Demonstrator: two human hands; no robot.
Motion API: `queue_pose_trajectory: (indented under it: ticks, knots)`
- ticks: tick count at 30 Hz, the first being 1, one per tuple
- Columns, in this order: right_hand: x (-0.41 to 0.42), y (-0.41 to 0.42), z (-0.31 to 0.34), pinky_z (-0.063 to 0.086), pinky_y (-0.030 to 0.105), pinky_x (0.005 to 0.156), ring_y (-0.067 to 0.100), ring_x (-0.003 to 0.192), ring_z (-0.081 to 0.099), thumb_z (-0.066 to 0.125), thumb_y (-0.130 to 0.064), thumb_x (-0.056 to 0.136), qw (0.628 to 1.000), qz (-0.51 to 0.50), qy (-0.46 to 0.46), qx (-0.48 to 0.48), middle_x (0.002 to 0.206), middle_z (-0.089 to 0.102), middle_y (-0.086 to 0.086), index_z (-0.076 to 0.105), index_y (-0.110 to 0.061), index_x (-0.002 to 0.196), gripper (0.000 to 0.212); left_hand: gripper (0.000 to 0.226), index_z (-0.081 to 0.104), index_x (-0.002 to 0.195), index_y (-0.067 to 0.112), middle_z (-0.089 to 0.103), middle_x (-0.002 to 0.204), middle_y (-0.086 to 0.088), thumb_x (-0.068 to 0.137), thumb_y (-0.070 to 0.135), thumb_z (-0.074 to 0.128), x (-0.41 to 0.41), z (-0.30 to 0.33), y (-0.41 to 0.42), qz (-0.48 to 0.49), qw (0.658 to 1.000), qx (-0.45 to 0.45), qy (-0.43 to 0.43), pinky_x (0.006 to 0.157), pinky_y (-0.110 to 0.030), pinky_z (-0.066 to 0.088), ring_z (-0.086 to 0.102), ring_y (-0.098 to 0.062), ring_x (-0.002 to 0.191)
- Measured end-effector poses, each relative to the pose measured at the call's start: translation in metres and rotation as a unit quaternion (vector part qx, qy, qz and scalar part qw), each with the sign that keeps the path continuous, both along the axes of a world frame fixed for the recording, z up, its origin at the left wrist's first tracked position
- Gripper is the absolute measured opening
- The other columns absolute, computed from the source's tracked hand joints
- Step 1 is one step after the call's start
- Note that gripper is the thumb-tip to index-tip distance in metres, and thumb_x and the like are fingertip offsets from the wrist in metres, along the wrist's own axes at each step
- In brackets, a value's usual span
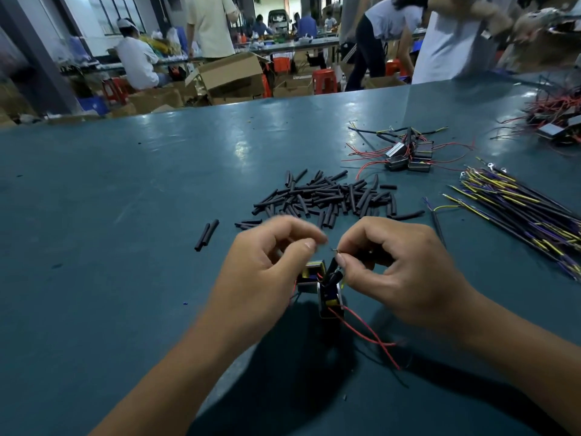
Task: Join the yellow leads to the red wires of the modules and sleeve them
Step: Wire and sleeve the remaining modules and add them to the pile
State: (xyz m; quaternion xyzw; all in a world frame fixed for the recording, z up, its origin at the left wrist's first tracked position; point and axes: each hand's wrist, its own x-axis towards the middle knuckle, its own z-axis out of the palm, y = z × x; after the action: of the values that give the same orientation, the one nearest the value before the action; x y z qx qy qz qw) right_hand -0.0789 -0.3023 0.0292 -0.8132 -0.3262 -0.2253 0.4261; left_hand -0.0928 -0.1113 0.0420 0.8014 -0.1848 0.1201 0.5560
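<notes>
Bare wire ends (335,250) pinched between curled hands, left (267,265) and right (396,265), above 2 modules (320,287).

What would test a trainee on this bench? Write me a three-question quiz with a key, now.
1. True or false: the pile of black sleeves lies beyond both hands.
2. Which hand pinches the bare wire ends? A) right hand B) left hand C) neither
3. Fill in: the bundle of yellow and purple leads lies to the person's ____.

Key:
1. True. The sleeves lie on the green table, farther out than the hands.
2. A. Its thumb and forefinger pinch the ends above the modules; the left hand's fingertips are blurred, so its grip cannot be told.
3. Right. It lies nearer than the heap of modules with red wires.
</notes>
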Motion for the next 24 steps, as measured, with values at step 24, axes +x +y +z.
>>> queue_pose_trajectory:
  ticks: [24]
  knots:
    - [0.0,0.0,-0.002,0.042,0.012,0.062,0.002,0.063,0.055,0.069,-0.009,0.081,1.0,-0.006,-0.005,-0.009,0.068,0.059,-0.016,0.066,-0.012,0.076,0.007,0.017,0.072,0.072,0.018,0.056,0.064,0.0,0.089,0.02,0.073,0.004,-0.003,0.001,-0.108,0.953,-0.123,0.254,0.058,-0.021,0.035,0.045,-0.01,0.059]
